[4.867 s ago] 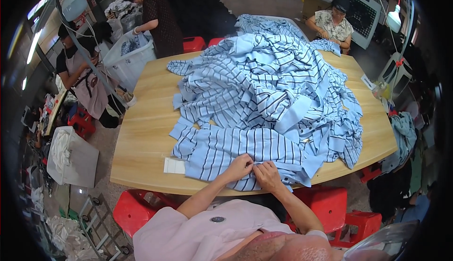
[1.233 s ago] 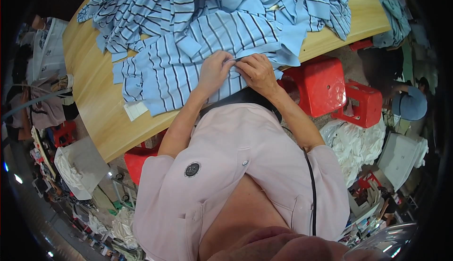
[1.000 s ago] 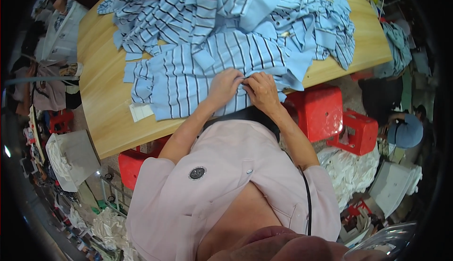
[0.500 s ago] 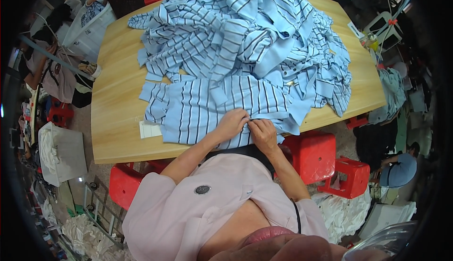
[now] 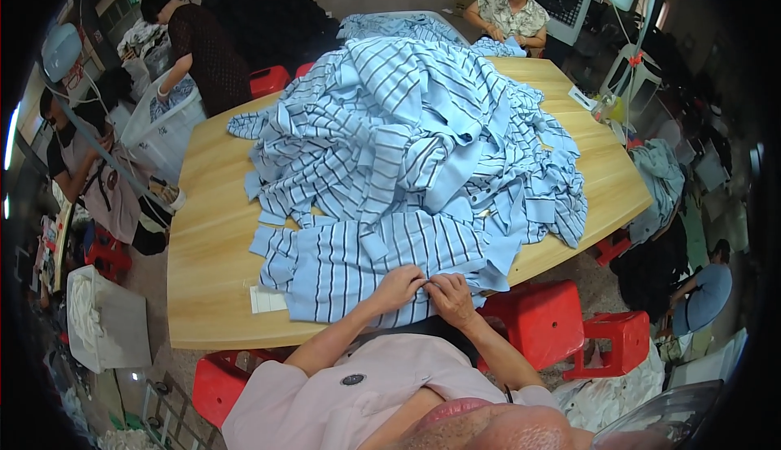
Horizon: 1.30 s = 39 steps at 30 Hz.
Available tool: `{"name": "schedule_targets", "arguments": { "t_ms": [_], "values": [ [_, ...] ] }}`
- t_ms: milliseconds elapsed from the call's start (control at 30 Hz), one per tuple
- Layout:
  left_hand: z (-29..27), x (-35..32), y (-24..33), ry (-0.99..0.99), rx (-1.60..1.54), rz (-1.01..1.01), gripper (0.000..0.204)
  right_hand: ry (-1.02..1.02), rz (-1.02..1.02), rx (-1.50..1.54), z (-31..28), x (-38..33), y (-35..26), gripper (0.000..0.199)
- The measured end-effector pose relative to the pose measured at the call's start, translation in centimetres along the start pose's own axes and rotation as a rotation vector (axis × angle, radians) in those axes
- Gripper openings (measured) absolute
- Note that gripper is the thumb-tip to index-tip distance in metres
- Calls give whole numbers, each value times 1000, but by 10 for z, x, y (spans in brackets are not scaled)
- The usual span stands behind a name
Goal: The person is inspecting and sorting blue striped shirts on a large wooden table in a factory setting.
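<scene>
One striped garment [image 5: 342, 267] lies lower centre on the bench [image 5: 213, 299], pinched by left hand [image 5: 397, 289] and right hand [image 5: 453, 299], exact spot hidden from me; close fingertip work, calling next for a steady grip.

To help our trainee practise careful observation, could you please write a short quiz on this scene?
1. True or false: the left hand and the right hand are stretched far apart.
2. Which lies on the table beside the left end of the nearest striped garment? (a) scissors (b) white card (c) spray bottle
3. Fill in: the stool nearest the right hand is ____.

Key: 1. False; their fingers come together at the garment. 2. b. 3. Red.
</scene>
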<state>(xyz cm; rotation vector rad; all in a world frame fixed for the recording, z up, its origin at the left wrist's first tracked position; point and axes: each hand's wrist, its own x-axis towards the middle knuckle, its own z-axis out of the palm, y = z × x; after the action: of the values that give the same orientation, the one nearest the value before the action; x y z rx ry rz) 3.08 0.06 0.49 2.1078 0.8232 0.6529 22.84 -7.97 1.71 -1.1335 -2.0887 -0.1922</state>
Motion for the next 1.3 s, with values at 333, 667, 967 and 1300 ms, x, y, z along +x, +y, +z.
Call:
{"name": "schedule_targets", "arguments": {
  "t_ms": [333,667,967,1300],
  "values": [
    [15,-15,-1,151,78,97,12,-82,44,30,7,-15,3,21],
    [-6,-3,-11,-129,125,127,24,-130,-30,91,4,-8,10,16],
    [6,-14,1,-19,115,145,19,-218,-2,230,-3,-8,17,12],
    [10,-21,11,156,138,18,11,-32,161,211,13,-8,-6,20]
  ]
}}
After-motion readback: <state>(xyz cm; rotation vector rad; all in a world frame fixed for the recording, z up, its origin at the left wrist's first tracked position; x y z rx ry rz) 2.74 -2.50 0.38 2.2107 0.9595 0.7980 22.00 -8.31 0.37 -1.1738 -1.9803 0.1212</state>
